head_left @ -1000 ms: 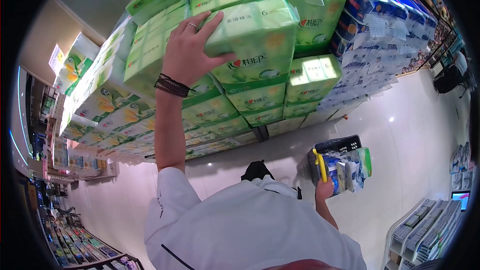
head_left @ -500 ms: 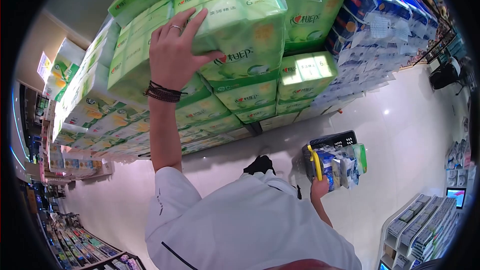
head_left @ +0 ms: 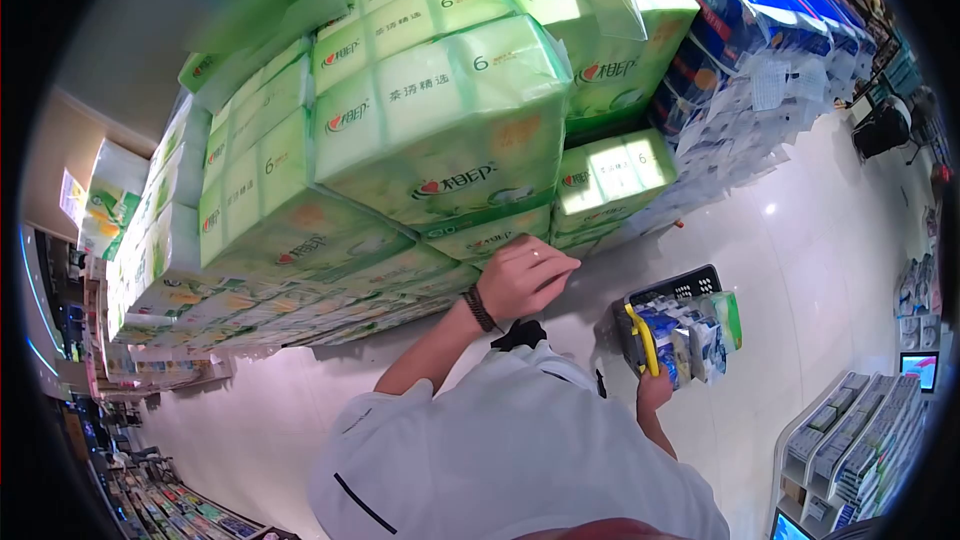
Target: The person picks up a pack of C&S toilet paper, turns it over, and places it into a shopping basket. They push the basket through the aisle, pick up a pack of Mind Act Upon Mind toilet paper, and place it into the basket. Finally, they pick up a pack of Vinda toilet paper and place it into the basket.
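My left hand [head_left: 522, 278], with a ring and dark bracelets, is low in front of the stacked tissue packs. Its fingers are loosely curled together and I see nothing in them. Just above it is a large green tissue pack [head_left: 450, 140] on the stack, with other green tissue packs [head_left: 265, 190] to its left. My right hand [head_left: 655, 390] is closed around the yellow handle of a dark shopping basket [head_left: 695, 285]. Inside the basket are several packaged goods [head_left: 690, 340], blue, white and green, whose kind I cannot make out.
Blue-wrapped packs [head_left: 770, 40] are piled to the right of the green stack. A white shelf rack [head_left: 845, 450] stands at the lower right, and a low display [head_left: 165, 500] at the lower left. Pale glossy floor [head_left: 790, 240] runs alongside the stack.
My left hand has come off the top of the green tissue pack and moved down and right, its spread fingers now curled. My right hand still holds the basket. The view has shifted slightly.
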`<state>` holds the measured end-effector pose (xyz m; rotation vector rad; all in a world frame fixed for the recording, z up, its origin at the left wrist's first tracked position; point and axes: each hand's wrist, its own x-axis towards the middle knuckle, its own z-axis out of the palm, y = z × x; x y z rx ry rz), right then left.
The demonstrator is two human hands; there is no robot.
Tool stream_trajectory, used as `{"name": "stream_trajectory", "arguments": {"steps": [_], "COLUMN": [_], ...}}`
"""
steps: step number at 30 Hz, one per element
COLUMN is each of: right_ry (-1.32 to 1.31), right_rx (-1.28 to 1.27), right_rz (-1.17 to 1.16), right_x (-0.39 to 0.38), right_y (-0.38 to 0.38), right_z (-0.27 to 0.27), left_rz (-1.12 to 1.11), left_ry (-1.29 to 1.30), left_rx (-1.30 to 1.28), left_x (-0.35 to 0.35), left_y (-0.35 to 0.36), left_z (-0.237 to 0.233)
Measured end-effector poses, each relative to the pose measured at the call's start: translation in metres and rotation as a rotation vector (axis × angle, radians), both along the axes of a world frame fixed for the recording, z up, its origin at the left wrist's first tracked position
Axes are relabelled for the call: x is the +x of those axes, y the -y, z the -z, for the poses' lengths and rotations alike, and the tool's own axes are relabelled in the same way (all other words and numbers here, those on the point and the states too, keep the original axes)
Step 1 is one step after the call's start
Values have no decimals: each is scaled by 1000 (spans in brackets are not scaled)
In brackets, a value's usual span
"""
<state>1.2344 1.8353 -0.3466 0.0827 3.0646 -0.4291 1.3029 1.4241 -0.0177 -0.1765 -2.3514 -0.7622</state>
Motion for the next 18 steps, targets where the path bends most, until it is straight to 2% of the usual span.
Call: {"name": "stream_trajectory", "arguments": {"steps": [4, 9, 11, 15, 16, 18], "right_ry": [14, 113, 104, 23, 20, 36], "right_rx": [-1, 28, 19, 21, 8, -5], "right_rz": [11, 59, 71, 68, 78, 102], "right_x": [-13, -31, -30, -41, -44, -51], "right_y": [-2, -5, -6, -14, -16, -18], "right_z": [-3, -4, -3, -2, -4, -8], "left_rz": [178, 324, 388, 540, 588, 568], "left_ry": [329, 713, 776, 866, 961, 771], "left_rx": [111, 300, 269, 94, 30, -22], "left_x": [-30, -33, -43, -97, -115, -139], "left_y": [-12, -38, -48, -90, -104, -142], "left_z": [129, 219, 239, 245, 242, 241]}}
